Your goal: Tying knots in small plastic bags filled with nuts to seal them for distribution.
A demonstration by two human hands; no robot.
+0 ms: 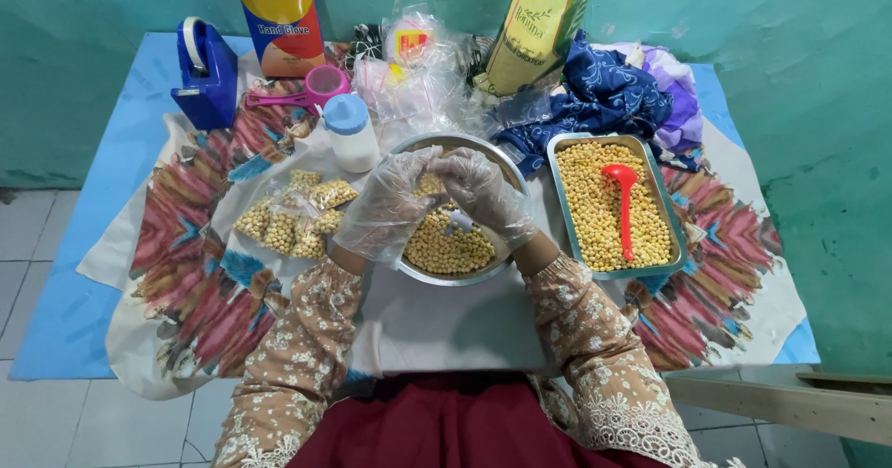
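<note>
Small bag (429, 185) between left hand (386, 210), right hand (483, 194)

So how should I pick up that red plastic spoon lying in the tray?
Take the red plastic spoon by its long thin handle, coming from above at the near end. Its round bowl lies at the far end, and the handle rests bare on the chickpeas in the rectangular metal tray.

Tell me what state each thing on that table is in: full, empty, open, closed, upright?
Round metal bowl: partly filled with yellow beans.
Rectangular tray: filled with beans, nearly level.
Red ladle: lying in the tray.
Small bags of beans: filled, piled beside the bowl.
White bottle: upright, blue cap on.
Pink scoop: lying flat, apparently empty.
Yellow sack: upright, top open.
Left hand: gloved, over the bowl.
Right hand: gloved, pinching something small.
</note>
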